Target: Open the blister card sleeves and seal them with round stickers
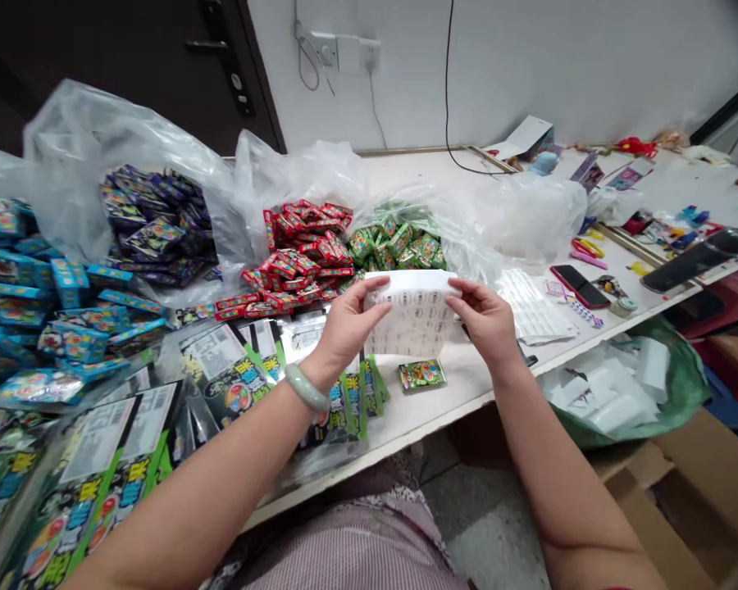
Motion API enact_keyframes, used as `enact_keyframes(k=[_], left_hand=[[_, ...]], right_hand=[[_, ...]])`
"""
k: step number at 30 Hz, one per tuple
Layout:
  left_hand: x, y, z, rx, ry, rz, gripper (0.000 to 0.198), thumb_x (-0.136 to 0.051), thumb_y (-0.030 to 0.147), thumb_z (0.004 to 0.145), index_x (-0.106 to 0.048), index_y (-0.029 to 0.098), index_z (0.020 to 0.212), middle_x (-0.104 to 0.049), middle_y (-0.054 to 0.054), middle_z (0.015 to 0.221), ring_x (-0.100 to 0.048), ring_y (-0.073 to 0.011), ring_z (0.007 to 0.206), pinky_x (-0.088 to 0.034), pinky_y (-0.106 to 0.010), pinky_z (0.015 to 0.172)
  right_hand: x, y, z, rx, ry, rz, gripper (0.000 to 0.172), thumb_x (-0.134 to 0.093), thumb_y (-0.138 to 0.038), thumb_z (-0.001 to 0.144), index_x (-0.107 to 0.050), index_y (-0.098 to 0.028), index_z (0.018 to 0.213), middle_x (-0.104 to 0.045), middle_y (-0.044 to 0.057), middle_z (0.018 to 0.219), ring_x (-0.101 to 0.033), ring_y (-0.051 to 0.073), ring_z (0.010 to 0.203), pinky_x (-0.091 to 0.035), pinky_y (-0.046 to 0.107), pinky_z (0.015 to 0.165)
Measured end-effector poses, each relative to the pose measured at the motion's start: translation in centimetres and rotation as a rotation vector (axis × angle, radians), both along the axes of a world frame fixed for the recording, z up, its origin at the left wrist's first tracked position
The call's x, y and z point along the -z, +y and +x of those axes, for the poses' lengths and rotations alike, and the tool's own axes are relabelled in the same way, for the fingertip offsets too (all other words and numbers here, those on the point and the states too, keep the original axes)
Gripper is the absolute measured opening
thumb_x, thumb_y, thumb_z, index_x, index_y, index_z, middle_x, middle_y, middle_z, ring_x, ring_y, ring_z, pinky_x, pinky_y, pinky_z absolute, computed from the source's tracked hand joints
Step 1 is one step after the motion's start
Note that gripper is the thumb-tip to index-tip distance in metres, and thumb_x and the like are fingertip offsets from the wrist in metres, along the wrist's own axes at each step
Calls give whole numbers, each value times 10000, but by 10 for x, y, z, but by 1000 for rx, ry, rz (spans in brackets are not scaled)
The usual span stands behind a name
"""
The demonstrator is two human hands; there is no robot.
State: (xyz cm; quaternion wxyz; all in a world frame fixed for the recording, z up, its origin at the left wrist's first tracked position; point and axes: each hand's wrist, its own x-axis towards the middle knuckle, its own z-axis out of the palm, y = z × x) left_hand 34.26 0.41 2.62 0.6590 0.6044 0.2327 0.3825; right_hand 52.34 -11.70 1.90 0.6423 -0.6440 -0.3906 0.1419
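A translucent sheet with rows of round printed stickers (415,315) hangs above the table, its upper edge folded over and white. My left hand (353,315) pinches its left top corner between thumb and fingers. The right top corner is pinched in my right hand (483,318). Just below the sheet, a small green packet (421,374) lies flat on the white table (406,418). Large black and green printed bags (239,381) spread out to the left, partly under my left forearm.
Plastic bags hold blue packets (74,328), purple packets (160,229), red packets (301,254) and green packets (399,242). Sticker sheets (532,303) and a phone (580,286) lie right. A green sack (682,393) and cardboard box (701,483) stand below the table edge.
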Motion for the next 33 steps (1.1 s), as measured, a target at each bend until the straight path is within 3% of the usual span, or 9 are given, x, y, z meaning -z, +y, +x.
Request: enact_keyframes(k=[5,9,11,13,16,19,25,30,33], left_hand=[[-31,-3,-36,-61,42,106,402,-731,209,705,-670,209,1102,-683,-44,1041,-613,-167,877,-486,-282,768],[-41,-10,-70,-213,271,459,166,-710,215,737,-719,202,903,-655,-43,913,-579,-178,861,-451,-330,825],[-46,-16,-86,-246,311,555,42,-717,217,733,-713,198,771,-624,-54,996,-552,-204,988,-408,-356,922],[-49,-21,-101,-175,262,439,61,-730,229,725,-682,192,717,-605,-53,1077,-538,-211,1055,-414,-336,920],[-46,-26,-119,14,126,-45,152,-753,283,710,-639,194,758,-627,-3,809,-587,-138,733,-460,-245,651],[-35,-30,-130,31,59,-350,222,-791,309,665,-636,177,753,-585,35,639,-522,-89,546,-417,-199,532],[-22,-39,-146,-89,-44,-261,173,-812,176,591,-669,163,688,-649,19,729,-576,-84,668,-448,-173,631],[-16,-44,-159,-112,40,-364,234,-804,318,649,-634,157,653,-573,36,585,-501,-72,518,-392,-177,498],[-12,-45,-165,-129,46,-344,235,-790,342,677,-638,162,671,-568,35,604,-497,-72,538,-388,-175,507]], right_hand=[[-29,-14,-32,-47,-193,-54,200,-672,-321,809,-712,-223,978,-681,46,912,-618,180,796,-497,348,761],[-32,-22,-57,-128,-231,-38,74,-670,-285,808,-697,-217,819,-642,45,891,-594,189,858,-465,336,790],[-32,-23,-70,-181,-122,13,71,-689,-286,790,-675,-217,774,-630,43,938,-586,191,916,-458,322,816],[-32,-24,-83,-261,71,16,105,-692,-314,789,-655,-218,767,-633,27,884,-591,168,833,-469,283,738],[-32,-26,-103,-351,304,-32,178,-705,-371,779,-634,-210,755,-592,-14,684,-534,126,625,-437,230,580],[-29,-26,-120,-374,395,-51,222,-728,-400,752,-627,-202,742,-582,-21,653,-521,120,602,-433,221,560],[-23,-26,-137,-382,357,-72,178,-739,-356,744,-656,-209,803,-629,-4,739,-554,133,677,-447,228,614],[-23,-29,-147,-393,287,-116,264,-681,-407,800,-588,-200,664,-552,-23,612,-484,119,575,-402,223,531],[-22,-29,-150,-388,285,-108,258,-681,-396,805,-591,-201,662,-552,-23,611,-483,120,575,-396,224,524]])
